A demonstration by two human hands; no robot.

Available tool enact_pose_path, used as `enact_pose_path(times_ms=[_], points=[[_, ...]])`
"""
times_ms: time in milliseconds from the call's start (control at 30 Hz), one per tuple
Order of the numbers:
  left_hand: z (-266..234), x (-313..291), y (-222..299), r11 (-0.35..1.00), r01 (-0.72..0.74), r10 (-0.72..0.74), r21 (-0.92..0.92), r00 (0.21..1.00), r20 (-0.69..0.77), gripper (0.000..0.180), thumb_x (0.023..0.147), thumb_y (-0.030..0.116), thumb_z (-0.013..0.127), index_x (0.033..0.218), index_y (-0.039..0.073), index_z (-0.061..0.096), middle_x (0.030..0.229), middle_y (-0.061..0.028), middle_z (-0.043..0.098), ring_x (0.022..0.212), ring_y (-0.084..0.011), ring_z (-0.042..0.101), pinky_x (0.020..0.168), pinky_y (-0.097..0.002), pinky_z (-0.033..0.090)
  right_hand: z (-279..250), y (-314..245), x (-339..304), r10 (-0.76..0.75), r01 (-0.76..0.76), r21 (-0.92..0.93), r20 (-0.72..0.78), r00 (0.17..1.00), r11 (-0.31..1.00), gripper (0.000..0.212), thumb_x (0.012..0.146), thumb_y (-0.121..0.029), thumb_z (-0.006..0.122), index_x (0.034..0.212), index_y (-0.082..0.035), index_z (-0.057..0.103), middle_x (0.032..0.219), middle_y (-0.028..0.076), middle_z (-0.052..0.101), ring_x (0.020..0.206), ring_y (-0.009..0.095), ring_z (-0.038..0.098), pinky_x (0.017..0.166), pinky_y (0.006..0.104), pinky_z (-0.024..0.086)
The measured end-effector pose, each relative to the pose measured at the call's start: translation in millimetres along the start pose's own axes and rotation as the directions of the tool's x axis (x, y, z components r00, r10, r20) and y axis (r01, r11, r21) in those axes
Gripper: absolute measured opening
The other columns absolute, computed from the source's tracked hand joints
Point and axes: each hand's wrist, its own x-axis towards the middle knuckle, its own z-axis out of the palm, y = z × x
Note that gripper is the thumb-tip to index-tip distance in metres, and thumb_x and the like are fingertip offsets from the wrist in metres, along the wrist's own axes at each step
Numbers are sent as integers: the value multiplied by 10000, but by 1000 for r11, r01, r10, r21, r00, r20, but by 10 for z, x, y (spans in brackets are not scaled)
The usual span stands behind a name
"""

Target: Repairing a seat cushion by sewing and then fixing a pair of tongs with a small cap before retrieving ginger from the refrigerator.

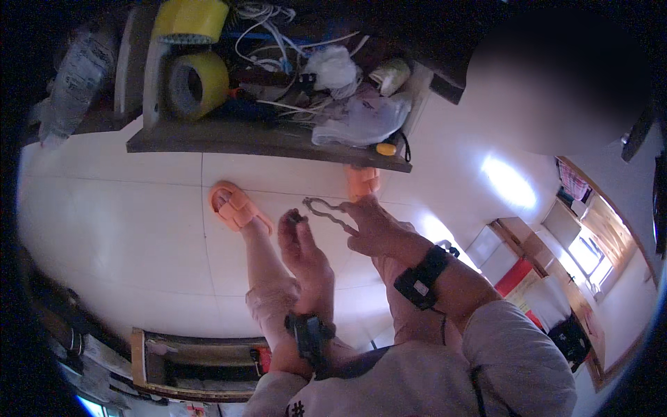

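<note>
My right hand [379,229] is closed on one end of a thin, wavy, grey-beige looped cord [323,202]. The loop stretches left from my fingers toward my left hand [303,254]. Between the fingertips of that left hand is a small dark piece [296,216], too small to name. The near end of the loop lies close to this piece, but I cannot tell whether they touch. Both hands are held over the floor, just on my side of an open drawer [271,144].
Inside the drawer are two rolls of yellow tape [208,87], tangled white cables [267,42], a crumpled clear plastic bag [365,118] and a small yellow-orange item [386,149]. My feet wear orange sandals [240,210]. Another open drawer [139,358] is at lower left.
</note>
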Motion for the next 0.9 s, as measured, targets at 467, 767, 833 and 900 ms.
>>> enact_pose_path(times_ms=[467,767,833,900], points=[[-1374,-894,852,883,-26,-116,469,955,271,380,867,119,605,1214,11,492,1083,-73,588,935,-180,580,841,-286,469,-49,1426,-2441,372,-335,801,152,916,497,587,800,-214,644,1303,-163,345,991,-22,486,792,113,490,543,274,414],[-2194,-1293,2961,360,-458,27,813,876,481,226,807,128,672,1013,47,626,817,-16,625,780,-104,581,699,-223,480,2610,1406,-3986,427,-26,925,200,882,-380,477,817,-392,623,1229,-221,453,942,34,575,807,238,571,610,519,502],[-1955,-1291,3289,475,-454,41,754,867,497,223,837,161,653,1019,37,619,791,1,600,736,-87,551,662,-208,457,2760,702,-4188,564,-17,938,222,795,-346,363,851,-379,547,1145,-169,517,860,47,557,703,201,557,542,388,496],[-1472,-1555,3597,553,-476,-1,684,820,572,245,867,172,623,1045,6,600,784,7,580,707,-73,521,642,-201,437,3375,435,-4273,589,219,835,147,795,-505,355,785,-226,683,1074,-103,518,701,33,525,487,147,498,343,294,410]])
